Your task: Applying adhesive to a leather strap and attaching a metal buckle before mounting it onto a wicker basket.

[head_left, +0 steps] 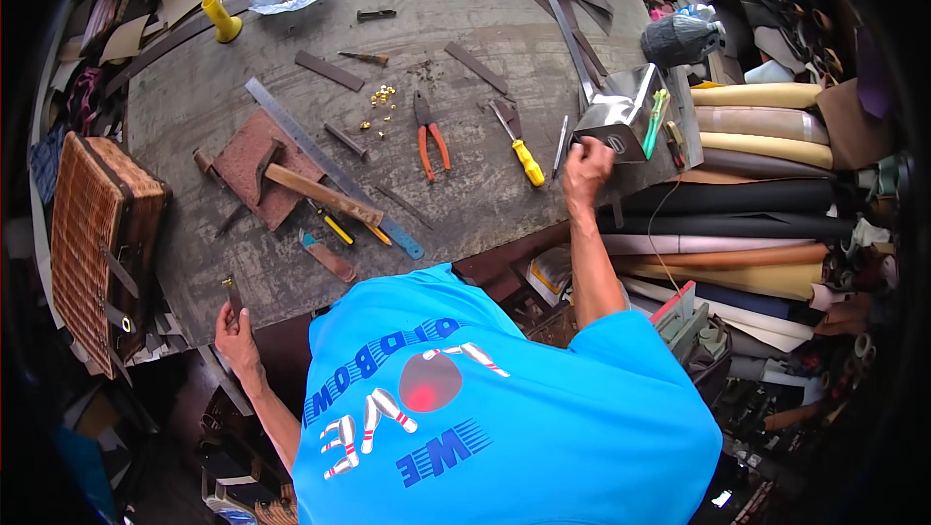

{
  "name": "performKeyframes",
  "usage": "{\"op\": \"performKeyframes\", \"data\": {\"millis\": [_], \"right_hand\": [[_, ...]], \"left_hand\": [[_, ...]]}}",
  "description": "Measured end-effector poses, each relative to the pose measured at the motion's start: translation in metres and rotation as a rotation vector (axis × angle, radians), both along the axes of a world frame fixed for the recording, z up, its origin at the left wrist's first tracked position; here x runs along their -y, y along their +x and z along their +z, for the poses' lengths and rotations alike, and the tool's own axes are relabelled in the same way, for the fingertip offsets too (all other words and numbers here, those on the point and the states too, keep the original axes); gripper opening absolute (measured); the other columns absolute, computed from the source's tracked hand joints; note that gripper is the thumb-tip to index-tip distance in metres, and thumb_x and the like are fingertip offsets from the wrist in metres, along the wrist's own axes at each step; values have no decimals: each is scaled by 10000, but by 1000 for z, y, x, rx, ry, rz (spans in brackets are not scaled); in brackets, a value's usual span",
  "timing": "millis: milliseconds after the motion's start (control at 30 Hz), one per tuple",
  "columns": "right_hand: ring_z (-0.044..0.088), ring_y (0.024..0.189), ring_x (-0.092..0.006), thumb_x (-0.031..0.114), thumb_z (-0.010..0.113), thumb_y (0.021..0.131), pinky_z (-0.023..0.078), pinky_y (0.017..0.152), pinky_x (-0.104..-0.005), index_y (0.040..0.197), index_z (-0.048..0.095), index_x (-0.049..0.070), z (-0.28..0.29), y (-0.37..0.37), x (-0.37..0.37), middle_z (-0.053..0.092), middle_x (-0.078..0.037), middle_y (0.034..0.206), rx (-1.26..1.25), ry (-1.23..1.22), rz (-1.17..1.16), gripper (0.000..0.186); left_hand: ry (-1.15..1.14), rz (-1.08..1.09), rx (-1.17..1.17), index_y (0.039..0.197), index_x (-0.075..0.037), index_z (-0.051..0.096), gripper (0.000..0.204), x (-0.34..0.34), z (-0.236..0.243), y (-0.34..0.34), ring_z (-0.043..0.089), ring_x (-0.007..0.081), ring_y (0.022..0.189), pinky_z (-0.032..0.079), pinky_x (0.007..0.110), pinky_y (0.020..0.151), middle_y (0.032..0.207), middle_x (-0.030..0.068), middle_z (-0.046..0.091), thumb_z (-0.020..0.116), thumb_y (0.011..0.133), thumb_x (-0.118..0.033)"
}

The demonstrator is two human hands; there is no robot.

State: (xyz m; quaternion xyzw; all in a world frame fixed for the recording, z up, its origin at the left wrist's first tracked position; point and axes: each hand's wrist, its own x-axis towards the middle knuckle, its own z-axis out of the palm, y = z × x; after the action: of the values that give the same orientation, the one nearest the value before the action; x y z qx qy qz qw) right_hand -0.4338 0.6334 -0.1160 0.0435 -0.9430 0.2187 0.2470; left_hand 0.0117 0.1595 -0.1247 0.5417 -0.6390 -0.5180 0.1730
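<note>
At the table's near left edge, my left hand [235, 339] pinches a short dark leather strip [233, 294] with a small brass-coloured fitting at its far end. Over on the right, my right hand [589, 172] is closed at the near corner of a shiny metal box [615, 112]. Its curled fingers hide whatever may be in them. A thin metal tool [561, 147] lies just left of that hand, beside a yellow-handled screwdriver [529, 162]. Pliers with orange handles [433, 139] rest mid-table, near a scatter of small brass-coloured pieces [382, 96].
A hammer [315, 190] lies across a reddish slab [254, 161] and a long metal ruler [310, 142]. The wicker case [97, 244] stands at the left edge. Rolled materials [737, 197] fill the right side. A dark wrapped bundle [679, 38] sits behind the box.
</note>
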Motion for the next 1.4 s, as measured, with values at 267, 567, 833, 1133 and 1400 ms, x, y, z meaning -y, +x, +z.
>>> {"op": "performKeyframes", "data": {"millis": [267,567,833,1133,1400], "right_hand": [[396,1288,-484,607,784,715,332,1083,-532,1338,452,82,69,-63,-46,429,-318,1351,170,222,-415,880],[445,1302,-447,486,817,666,401,1068,-490,1460,460,177,81,-95,-126,444,-265,1413,333,333,-170,923],[375,1357,-417,315,827,625,343,1127,-490,1508,376,278,67,-91,-243,344,-252,1464,379,249,59,992],[385,1336,-435,436,790,678,360,1097,-500,1528,355,234,74,-99,-215,360,-257,1440,451,386,-58,976],[385,1295,-540,667,708,699,394,1045,-549,1554,286,225,80,-55,-114,329,-321,1430,585,206,-490,1051]], "left_hand": [[57,-16,104,1241,9,613,366,-1,6,-3,552,52,735,430,194,633,922,-8,630,708,912,-122],[27,18,116,1249,15,607,377,-3,12,1,549,61,707,424,207,600,830,-3,603,701,921,-145],[26,-20,123,1237,-2,621,367,-2,16,-3,545,62,727,423,199,638,877,-2,619,710,910,-143],[-17,-61,209,1253,5,607,386,-1,20,1,544,61,732,429,206,636,913,4,629,705,918,-160],[52,-40,199,1257,-6,605,380,-8,14,2,551,63,743,436,204,649,922,-2,616,698,924,-163]]}}
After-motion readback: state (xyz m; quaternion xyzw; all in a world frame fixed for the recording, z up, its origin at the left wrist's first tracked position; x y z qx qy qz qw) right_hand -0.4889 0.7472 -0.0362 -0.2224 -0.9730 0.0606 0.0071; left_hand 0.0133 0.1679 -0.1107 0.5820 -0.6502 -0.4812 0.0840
